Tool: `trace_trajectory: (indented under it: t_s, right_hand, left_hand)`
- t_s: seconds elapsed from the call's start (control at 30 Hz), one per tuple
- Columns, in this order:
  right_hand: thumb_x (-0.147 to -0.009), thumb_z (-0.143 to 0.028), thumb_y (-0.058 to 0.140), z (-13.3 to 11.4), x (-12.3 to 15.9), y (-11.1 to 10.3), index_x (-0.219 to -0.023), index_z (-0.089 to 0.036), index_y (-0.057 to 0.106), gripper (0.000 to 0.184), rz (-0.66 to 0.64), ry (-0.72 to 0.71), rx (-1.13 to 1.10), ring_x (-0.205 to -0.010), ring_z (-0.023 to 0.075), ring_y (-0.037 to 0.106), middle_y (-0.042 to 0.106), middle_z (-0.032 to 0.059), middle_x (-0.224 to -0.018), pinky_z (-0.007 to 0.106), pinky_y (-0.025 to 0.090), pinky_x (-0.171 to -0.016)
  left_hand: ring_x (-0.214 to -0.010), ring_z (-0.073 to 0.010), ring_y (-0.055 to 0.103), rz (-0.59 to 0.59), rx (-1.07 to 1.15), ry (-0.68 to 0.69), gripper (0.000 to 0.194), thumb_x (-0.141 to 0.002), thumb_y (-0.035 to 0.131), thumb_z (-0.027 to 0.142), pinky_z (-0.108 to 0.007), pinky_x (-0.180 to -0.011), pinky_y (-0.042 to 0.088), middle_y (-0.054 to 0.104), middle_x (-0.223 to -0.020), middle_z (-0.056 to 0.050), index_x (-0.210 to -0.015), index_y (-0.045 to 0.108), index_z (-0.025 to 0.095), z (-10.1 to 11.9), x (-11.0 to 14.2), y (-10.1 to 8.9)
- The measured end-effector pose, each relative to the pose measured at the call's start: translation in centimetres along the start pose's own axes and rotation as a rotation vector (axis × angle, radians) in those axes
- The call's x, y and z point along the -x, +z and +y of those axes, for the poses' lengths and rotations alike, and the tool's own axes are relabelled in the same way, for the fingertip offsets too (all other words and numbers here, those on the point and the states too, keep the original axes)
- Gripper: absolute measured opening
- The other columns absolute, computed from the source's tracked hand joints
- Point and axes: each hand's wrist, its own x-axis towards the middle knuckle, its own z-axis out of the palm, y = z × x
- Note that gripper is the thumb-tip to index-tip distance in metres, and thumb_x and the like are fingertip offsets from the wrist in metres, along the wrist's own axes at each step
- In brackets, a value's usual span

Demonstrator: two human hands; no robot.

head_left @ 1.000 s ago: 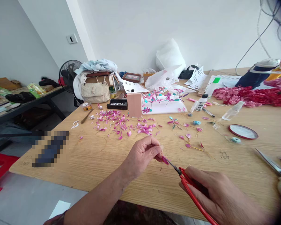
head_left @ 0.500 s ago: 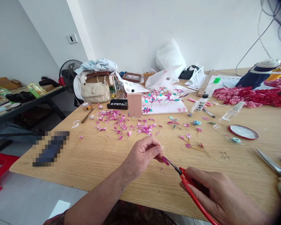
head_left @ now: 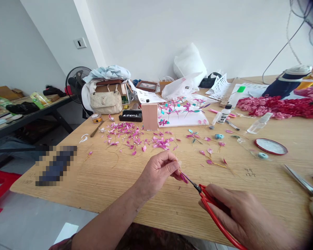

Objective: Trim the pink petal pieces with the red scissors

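Petal (head_left: 184, 178) twd worktop (head_left: 172, 211) front edge, L hand (head_left: 161, 171) clamped on it; R hand (head_left: 236, 205) clamped on scissors (head_left: 208, 207), tips at petal.

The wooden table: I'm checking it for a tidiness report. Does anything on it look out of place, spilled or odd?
One oddity: a pixelated patch obscures something dark near the table's left edge. Magenta petals are scattered beyond the left hand, but that looks like working clutter; I see no spill or damage.

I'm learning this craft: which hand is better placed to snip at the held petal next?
Probably the right hand: it holds the red scissors, their tips at the petal. The left hand seems busy pinching that petal.
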Motion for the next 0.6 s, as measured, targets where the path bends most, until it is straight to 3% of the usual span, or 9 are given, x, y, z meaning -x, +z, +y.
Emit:
trace_trajectory:
  t_s: [0.6]
  right_hand:
    - [-0.086,-0.026,0.043,-0.21,0.08,0.11,-0.06,-0.023,0.049,0.027,0.026,0.027,-0.114,-0.033,0.0111,0.053,0.058,-0.0025,-0.044,0.018,0.035,-0.034]
  left_hand:
    - [-0.058,-0.0099,0.059,0.008,0.033,-0.002,0.023,-0.076,0.062,0.033,-0.023,-0.062,0.049,0.055,-0.06,0.002,-0.066,0.054,0.015,-0.27,-0.03,0.07]
